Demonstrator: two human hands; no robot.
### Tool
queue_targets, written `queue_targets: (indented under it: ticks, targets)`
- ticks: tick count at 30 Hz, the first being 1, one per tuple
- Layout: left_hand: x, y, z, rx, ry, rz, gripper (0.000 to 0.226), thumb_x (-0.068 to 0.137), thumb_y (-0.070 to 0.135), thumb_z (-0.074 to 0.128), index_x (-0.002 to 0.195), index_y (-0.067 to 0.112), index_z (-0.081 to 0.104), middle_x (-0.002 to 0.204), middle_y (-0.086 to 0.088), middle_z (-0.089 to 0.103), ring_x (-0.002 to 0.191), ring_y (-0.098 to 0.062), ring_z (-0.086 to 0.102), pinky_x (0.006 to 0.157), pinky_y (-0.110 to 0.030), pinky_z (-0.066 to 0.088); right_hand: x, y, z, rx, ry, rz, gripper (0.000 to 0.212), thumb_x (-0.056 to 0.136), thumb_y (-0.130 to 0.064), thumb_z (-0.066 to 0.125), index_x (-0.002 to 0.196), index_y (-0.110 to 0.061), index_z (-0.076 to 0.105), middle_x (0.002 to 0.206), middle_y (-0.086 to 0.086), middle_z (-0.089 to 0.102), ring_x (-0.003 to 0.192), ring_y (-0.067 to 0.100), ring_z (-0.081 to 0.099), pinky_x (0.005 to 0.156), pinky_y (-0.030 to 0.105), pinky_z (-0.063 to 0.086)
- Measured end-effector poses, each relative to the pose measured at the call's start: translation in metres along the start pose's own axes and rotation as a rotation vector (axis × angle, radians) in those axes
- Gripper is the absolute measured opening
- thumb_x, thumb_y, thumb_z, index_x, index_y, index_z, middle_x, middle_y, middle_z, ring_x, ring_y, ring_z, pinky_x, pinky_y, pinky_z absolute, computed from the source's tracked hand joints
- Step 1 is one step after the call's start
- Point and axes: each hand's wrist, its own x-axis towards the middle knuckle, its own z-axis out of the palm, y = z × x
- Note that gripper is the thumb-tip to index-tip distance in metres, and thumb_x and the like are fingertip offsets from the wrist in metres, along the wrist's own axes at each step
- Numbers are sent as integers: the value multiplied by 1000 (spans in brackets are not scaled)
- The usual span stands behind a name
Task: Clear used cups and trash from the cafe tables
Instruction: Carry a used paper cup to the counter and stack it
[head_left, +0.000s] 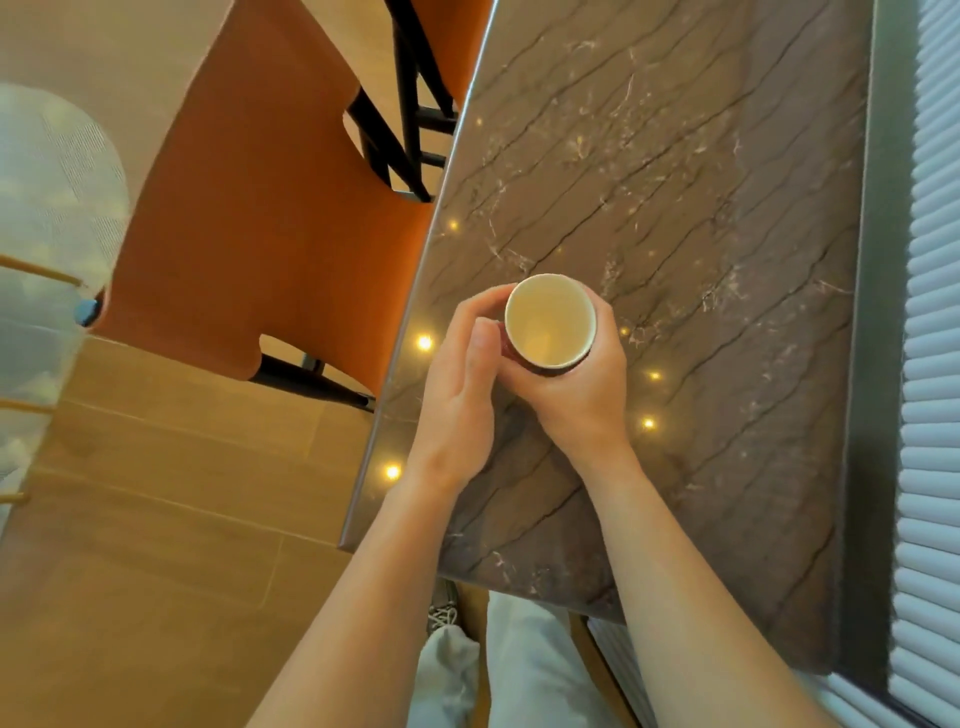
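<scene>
A paper cup (549, 317) with a cream inside and a dark outer wall is held over the brown marble table (675, 208). It looks empty. My right hand (576, 395) wraps round its side from the right and below. My left hand (467, 374) curls against the cup's left side, fingers touching the rim area. Whether the cup's base touches the table is hidden by my hands.
An orange chair (270, 218) with black legs stands at the table's left edge. A second orange chair (447, 36) is farther back. A translucent plastic bag (47, 260) hangs at far left. Window blinds (930, 364) run along the right. Wooden floor (156, 519) lies below.
</scene>
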Motion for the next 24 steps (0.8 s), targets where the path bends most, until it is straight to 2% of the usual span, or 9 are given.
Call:
queue_targets:
  ticks: [2,4,6,9,12,17,19,22,24]
  targets:
    - [5,30,1,0,-9,35,73,99,72,35,137,13,54,131,12,66,126,-14,62,99,-24,50,10,-28,-1,23,43,-65,83,66,-24,100,135,-11,56,130,0,65,121,16,64,102,36,56]
    - [11,68,2,-3,-15,103,78,97,76,34,136,11,54,129,11,67,123,-14,63,96,-21,50,18,-66,-7,33,80,-162,76,66,-21,99,129,-14,57,124,-4,66,115,13,66,96,28,57]
    - [18,107,4,-22,-7,186,81,94,79,35,133,11,56,127,6,68,121,-16,64,96,-23,52,22,-108,-15,24,110,-277,75,66,-22,99,126,-19,55,121,-10,64,112,6,65,93,18,54]
    - [19,159,11,-72,-37,288,88,87,86,38,130,11,56,126,-1,67,120,-22,64,100,-33,54,14,-162,-27,43,150,-353,74,65,-31,96,124,-26,52,120,-14,63,112,2,64,93,16,52]
    - [7,191,17,-84,-94,350,89,87,87,38,130,11,56,130,-5,65,123,-26,63,103,-40,54,-9,-195,-40,21,203,-406,73,69,-27,94,128,-20,52,123,-12,62,115,-1,62,95,14,51]
    - [-32,217,16,-111,-279,463,85,90,84,37,130,12,55,136,-8,62,126,-33,61,106,-56,50,-87,-234,-53,-64,372,-436,70,70,-23,91,128,-22,52,123,-18,61,113,-5,62,92,9,50]
    - [-59,221,13,-141,-421,478,78,93,81,37,130,15,55,135,-7,62,125,-32,61,105,-54,51,-134,-244,-52,-126,482,-446,69,69,-23,92,127,-19,54,121,-16,62,111,-3,63,91,11,51]
    - [-94,227,11,-174,-513,499,66,94,79,39,127,24,56,133,0,63,123,-29,63,105,-51,52,-193,-255,-55,-137,619,-446,69,70,-30,93,126,-15,55,119,-6,65,109,8,66,91,18,54]
    - [-133,235,12,-233,-582,495,65,92,80,42,124,26,57,130,2,64,120,-28,63,104,-51,52,-242,-266,-52,-172,718,-433,67,71,-32,91,125,-16,55,118,-7,65,108,9,66,89,19,55]
